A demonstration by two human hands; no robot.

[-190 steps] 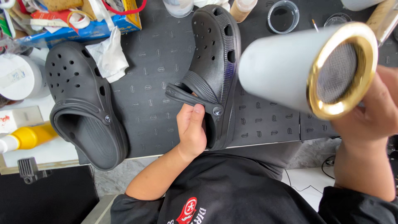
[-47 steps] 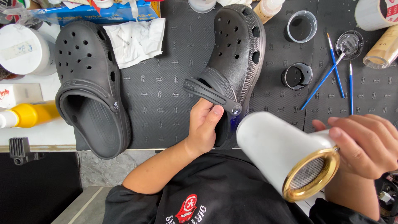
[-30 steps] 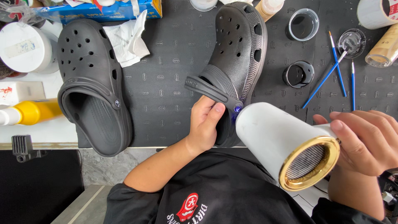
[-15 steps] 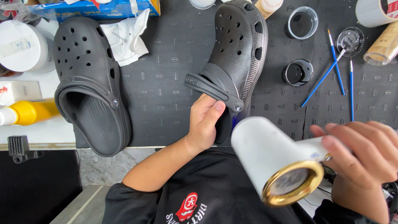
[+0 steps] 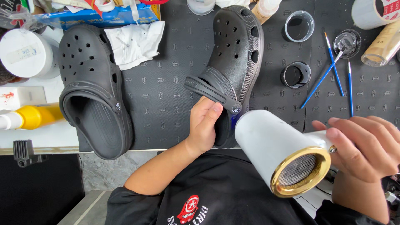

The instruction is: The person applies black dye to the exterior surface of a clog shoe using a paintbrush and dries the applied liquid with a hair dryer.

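Observation:
My left hand (image 5: 205,123) grips the heel end of a black clog (image 5: 233,62) lying on the dark mat (image 5: 166,96), thumb near its strap rivet. My right hand (image 5: 362,146) holds a white hair dryer (image 5: 275,146) with a gold-rimmed mesh back, its nozzle end pointing at the clog's heel, close to my left hand. A second black clog (image 5: 93,89) lies to the left on the mat, untouched.
Crumpled white cloth (image 5: 135,41) lies between the clogs. Blue paintbrushes (image 5: 329,71), small round jars (image 5: 296,75), a tape roll (image 5: 373,12) and a bottle (image 5: 381,46) sit at the right. A white tub (image 5: 25,54) and yellow bottle (image 5: 35,116) stand left.
The hair dryer swung from high over the right side down to the clog's heel. My left hand has stayed on the clog.

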